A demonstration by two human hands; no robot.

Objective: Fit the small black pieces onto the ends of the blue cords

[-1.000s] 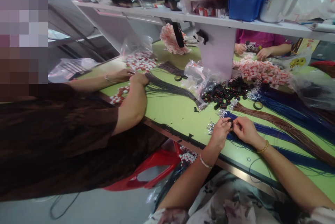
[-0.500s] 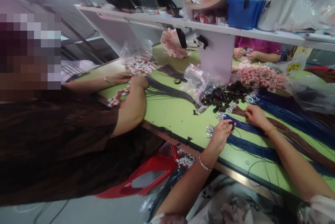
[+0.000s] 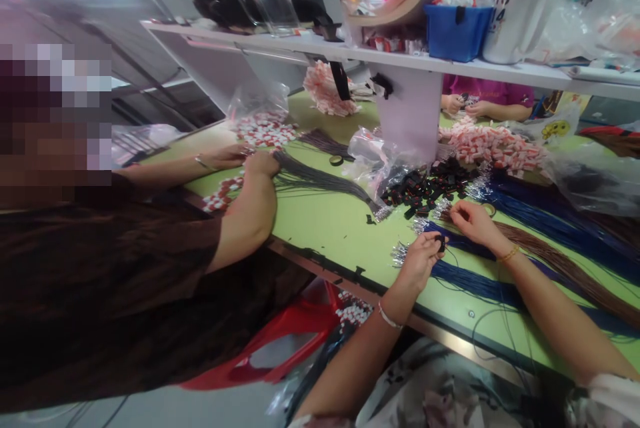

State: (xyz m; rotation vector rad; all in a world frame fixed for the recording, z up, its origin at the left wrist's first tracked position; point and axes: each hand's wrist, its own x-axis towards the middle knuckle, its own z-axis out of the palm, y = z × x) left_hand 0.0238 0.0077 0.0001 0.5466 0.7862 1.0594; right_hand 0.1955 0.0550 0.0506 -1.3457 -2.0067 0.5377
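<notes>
Between the thumb and fingers of my left hand (image 3: 423, 256) is a small black connector (image 3: 441, 243), with a thin dark wire hanging from it. My left hand is over the near bundle of blue wires (image 3: 475, 281). My right hand (image 3: 473, 220) is bent in a pinch at the metal-tipped end of the brown wires (image 3: 540, 248); what its fingertips hold, if anything, is too small to make out. A pile of black connectors (image 3: 425, 187) lies just beyond both hands.
At the left a person in dark clothes works on grey wires (image 3: 330, 178). Pink-white connectors (image 3: 495, 145) are heaped behind the black pile. A shelf (image 3: 300, 45) with a blue bin (image 3: 457, 31) crosses above the table. A red stool (image 3: 280, 341) stands below.
My right hand has moved left toward the tips of the brown wires. My left hand still holds the black connector in nearly the same place. The whole view has shifted slightly.
</notes>
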